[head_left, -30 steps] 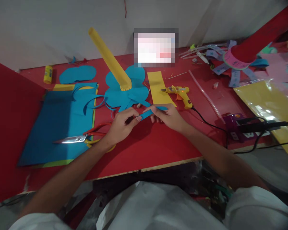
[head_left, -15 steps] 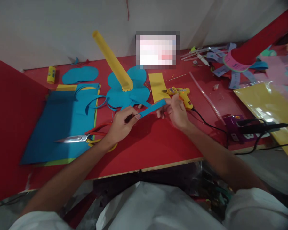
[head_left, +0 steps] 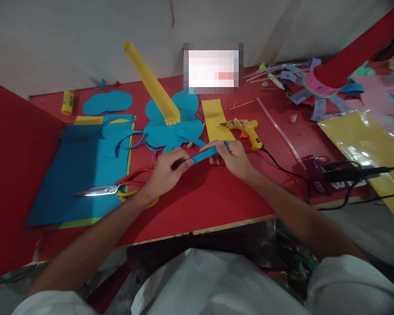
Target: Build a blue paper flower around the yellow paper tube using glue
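A blue paper strip (head_left: 204,155) stretches between my two hands above the red table. My left hand (head_left: 170,171) pinches its near end between thumb and fingers. At the other end my right hand (head_left: 235,159) grips the strip, thumb on top and fingers around it. Just behind stands a blue paper flower (head_left: 157,133) with a yellow paper tube (head_left: 151,81) rising slanted from its middle. A yellow glue gun (head_left: 248,129) lies beyond my right hand, its nozzle over a yellow paper piece (head_left: 213,113). Partly behind my left forearm lie scissors (head_left: 107,190) with red and yellow handles.
Blue sheets (head_left: 75,175) are stacked at the left, with curled blue strips on them. A glue stick (head_left: 67,103) and a blue cut-out (head_left: 107,103) lie behind. At the right are a purple box (head_left: 320,175) with black cables, a clear stick (head_left: 279,131) and a yellow packet (head_left: 364,153).
My right hand has come down and inward along the blue strip, and its fingers have closed over the far end. My left hand keeps its pinch with little movement.
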A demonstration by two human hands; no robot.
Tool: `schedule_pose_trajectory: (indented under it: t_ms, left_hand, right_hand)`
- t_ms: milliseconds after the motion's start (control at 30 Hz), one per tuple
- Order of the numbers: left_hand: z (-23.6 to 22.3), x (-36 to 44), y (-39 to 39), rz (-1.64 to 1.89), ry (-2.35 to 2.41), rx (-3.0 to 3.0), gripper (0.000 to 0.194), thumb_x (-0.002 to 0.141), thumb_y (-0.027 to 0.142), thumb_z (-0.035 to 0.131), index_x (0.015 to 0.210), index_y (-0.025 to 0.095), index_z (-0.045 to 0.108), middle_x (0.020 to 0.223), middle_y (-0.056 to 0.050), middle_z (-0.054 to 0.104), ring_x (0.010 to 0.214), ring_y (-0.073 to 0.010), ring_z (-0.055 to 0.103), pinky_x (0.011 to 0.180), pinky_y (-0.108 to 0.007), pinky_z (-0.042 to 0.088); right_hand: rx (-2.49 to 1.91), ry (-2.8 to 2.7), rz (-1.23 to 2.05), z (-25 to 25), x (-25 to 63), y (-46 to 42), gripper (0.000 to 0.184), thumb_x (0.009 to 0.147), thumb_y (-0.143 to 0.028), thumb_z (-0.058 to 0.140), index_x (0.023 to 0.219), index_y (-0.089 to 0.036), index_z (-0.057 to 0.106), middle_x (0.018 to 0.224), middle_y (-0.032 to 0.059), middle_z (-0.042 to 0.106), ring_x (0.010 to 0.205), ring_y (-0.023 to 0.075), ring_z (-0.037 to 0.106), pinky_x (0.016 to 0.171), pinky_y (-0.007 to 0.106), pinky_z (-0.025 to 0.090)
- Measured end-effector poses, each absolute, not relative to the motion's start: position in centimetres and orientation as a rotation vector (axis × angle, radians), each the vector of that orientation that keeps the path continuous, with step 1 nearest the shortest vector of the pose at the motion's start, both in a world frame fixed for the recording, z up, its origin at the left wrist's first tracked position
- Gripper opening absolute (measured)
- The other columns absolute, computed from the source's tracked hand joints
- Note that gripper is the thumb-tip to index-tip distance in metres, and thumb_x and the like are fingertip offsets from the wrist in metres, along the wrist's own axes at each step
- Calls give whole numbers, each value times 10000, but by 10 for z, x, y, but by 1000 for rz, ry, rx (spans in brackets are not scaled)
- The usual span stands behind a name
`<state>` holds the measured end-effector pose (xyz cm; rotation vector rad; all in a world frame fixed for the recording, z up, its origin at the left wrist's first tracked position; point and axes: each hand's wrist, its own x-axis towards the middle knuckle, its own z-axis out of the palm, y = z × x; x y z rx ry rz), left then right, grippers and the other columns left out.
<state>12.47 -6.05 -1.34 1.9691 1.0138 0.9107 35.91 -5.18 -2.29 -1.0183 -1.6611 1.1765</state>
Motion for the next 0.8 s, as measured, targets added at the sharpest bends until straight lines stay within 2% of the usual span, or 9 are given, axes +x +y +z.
schedule_pose_trajectory:
  t_ms: [133, 267, 400, 500, 633, 800]
  left_hand:
    - [-15, 124, -61, 919, 1031, 1965, 296, 1021, 354, 622, 779, 183, 619, 737, 6, 583, 696, -136, 518, 669, -282, 379]
    - [-17, 122, -59, 949, 1056, 1946, 319, 1019, 380, 623, 769, 184, 609, 740, 3, 591, 692, -138, 522, 660, -281, 380]
    - [-16, 122, -59, 982, 1018, 1912, 336, 1034, 402, 609, 776, 185, 601, 745, 4, 575, 693, -138, 522, 660, -279, 385]
    - [-15, 124, -59, 999, 1011, 1915, 351, 1040, 423, 601, 780, 187, 596, 741, 7, 560, 690, -135, 511, 661, -277, 384]
    - [-15, 124, -58, 962, 1020, 1942, 367, 1029, 448, 619, 772, 187, 600, 741, 4, 586, 702, -139, 524, 679, -281, 392]
    - [-15, 124, -59, 926, 1063, 1943, 324, 1024, 402, 617, 779, 188, 611, 741, 3, 604, 694, -140, 530, 683, -282, 399]
  right_hand:
    - [-1026, -1615, 1173, -21, 364, -49, 718, 1011, -774, 417, 869, -187, 804, 607, 21, 637, 515, 107, 539, 514, 263, 424]
    - [-1016, -1361, 1008, -21, 376, -41, 764, 1003, -809, 347, 859, -207, 794, 586, 28, 594, 497, 123, 525, 472, 277, 390]
    - [-1008, -1367, 1004, -20, 379, -38, 735, 965, -844, 396, 974, -214, 776, 734, 38, 633, 529, 116, 477, 462, 281, 329]
    - [-1012, -1578, 1109, -20, 369, -44, 716, 897, -885, 484, 959, -208, 708, 792, 24, 605, 583, 115, 450, 501, 283, 311]
    - [-954, -1691, 1189, -21, 355, -53, 696, 850, -911, 528, 807, -217, 538, 714, -24, 476, 630, 122, 416, 577, 291, 321]
    - [-899, -1710, 1227, -23, 351, -57, 690, 770, -884, 677, 828, -234, 455, 725, -56, 403, 636, 112, 358, 584, 283, 291]
